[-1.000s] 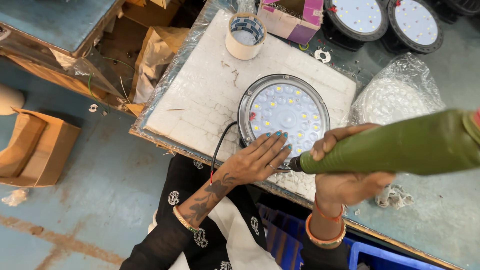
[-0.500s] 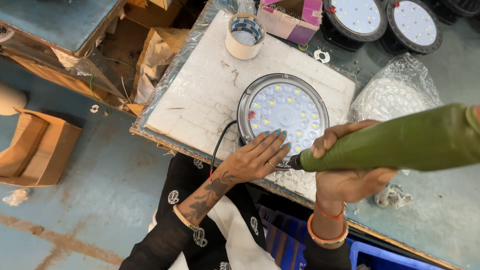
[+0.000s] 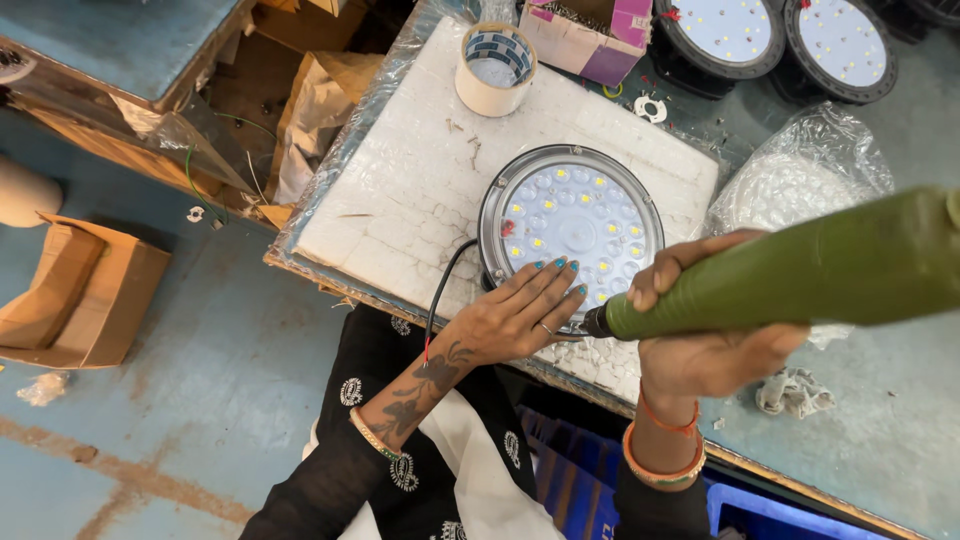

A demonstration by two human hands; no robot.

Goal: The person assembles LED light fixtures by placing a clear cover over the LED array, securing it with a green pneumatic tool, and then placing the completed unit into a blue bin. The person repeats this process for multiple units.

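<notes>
On the white foam slab [image 3: 400, 200] at the bench edge sits a round LED lamp [image 3: 572, 225], its lens face up and a black cable [image 3: 445, 285] trailing off its near side. The left hand [image 3: 520, 315] lies flat with fingers spread on the lamp's near rim, steadying it. The right hand [image 3: 700, 330] is wrapped tight around a green power screwdriver [image 3: 800, 270], whose tip meets the rim just beside the left fingertips. Doing this well likely means keeping the bit square to the screw and pressing the lamp firmly down. Farther off stand a tape roll [image 3: 495, 70], a small cardboard box [image 3: 590, 35] and two more lamps [image 3: 780, 35].
</notes>
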